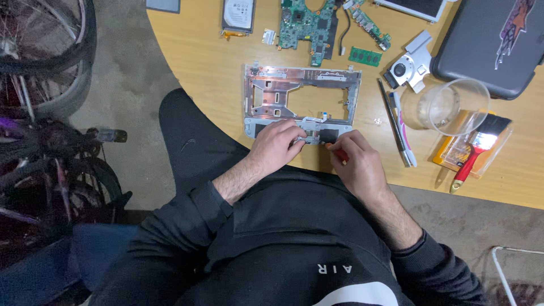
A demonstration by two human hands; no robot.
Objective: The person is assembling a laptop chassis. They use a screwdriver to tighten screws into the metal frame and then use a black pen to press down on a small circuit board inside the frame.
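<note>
A silver laptop frame (pixel 266 90), stripped of its parts, lies on the round wooden table (pixel 198 51) in front of me. My left hand (pixel 275 146) rests on the frame's near edge, fingers pressing the flat metal strip (pixel 309 131) there. My right hand (pixel 358 161) is closed around a small tool with a red-orange handle (pixel 340 153), its tip at the dark pad on the same edge. The tool's tip is hidden by my fingers.
A green circuit board (pixel 306 22), a hard drive (pixel 238 14), a memory stick (pixel 365 56) and a fan (pixel 409 67) lie at the back. On the right stand a clear cup (pixel 453 105), a red-handled brush (pixel 479 150), pens (pixel 399 127) and a grey case (pixel 493 45). Bicycle wheels (pixel 45 56) stand left.
</note>
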